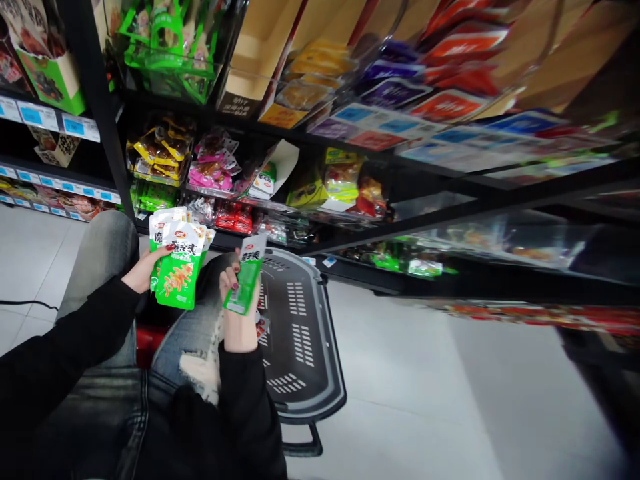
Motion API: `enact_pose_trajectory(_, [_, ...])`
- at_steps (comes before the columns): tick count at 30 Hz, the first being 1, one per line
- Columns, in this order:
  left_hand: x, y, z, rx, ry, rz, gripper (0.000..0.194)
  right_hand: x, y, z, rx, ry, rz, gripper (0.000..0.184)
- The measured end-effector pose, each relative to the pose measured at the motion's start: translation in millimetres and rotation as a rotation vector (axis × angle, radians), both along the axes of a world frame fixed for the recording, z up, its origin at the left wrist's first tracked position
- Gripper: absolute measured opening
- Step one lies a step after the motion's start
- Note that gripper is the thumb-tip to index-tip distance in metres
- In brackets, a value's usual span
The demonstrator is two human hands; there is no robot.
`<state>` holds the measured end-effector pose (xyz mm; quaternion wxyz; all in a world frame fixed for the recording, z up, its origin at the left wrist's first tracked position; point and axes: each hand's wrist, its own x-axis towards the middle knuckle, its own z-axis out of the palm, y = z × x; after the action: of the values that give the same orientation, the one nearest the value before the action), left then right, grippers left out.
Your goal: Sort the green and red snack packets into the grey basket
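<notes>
My left hand [145, 270] grips a stack of green and white snack packets [177, 267], held fanned above my knee. My right hand [235, 303] is closed round a single green and white snack packet [246, 273], held upright just right of the stack. Both hands hover over my bent knees in ripped grey jeans [200, 340]. A dark grey shopping basket [300, 333] lies on the floor directly behind my right hand. Both sleeves are black.
Black store shelves [350, 143] run across the top and right, stocked with bagged snacks in clear bins and blue price tags [30, 115]. Light floor tiles [425, 387] spread to the right. A red object [149, 340] shows between my legs. A black cable [25, 303] lies at left.
</notes>
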<state>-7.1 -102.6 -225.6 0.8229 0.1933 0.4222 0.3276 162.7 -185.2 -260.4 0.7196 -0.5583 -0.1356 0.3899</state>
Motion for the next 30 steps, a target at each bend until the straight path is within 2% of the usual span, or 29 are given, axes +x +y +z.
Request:
enact_pose_trajectory(2, [-1, 0, 1.6, -0.011, -0.014, -0.002, 0.027, -2, 4, 1.0, -0.147, -0.221, -0.170, 0.030])
enact_pose_trajectory(4, [-1, -1, 2.6, -0.011, -0.025, 0.001, 0.028, -7, 7, 5.2, -0.282, -0.422, -0.273, 0.039])
enact_pose_trajectory(7, [-1, -2, 2.4, 0.003, -0.038, -0.006, 0.031, -19, 8, 16.2, -0.401, -0.643, -0.234, 0.042])
enact_pose_trajectory(11, [-1, -1, 0.4, 0.010, -0.035, -0.036, 0.033, -33, 7, 27.2, -0.365, -0.679, -0.147, 0.038])
enact_pose_trajectory(16, [-2, -1, -0.5, 0.037, -0.046, -0.031, 0.036, -34, 6, 29.7, -0.342, -0.697, -0.241, 0.035])
enact_pose_trajectory(19, [-2, -3, -0.3, 0.042, -0.051, -0.033, 0.038, -34, 6, 31.2, -0.342, -0.708, -0.236, 0.034])
enact_pose_trajectory(30, [-3, -4, 0.6, 0.069, 0.014, -0.090, 0.033, -49, 10, 27.7, -0.310, -0.640, -0.075, 0.033])
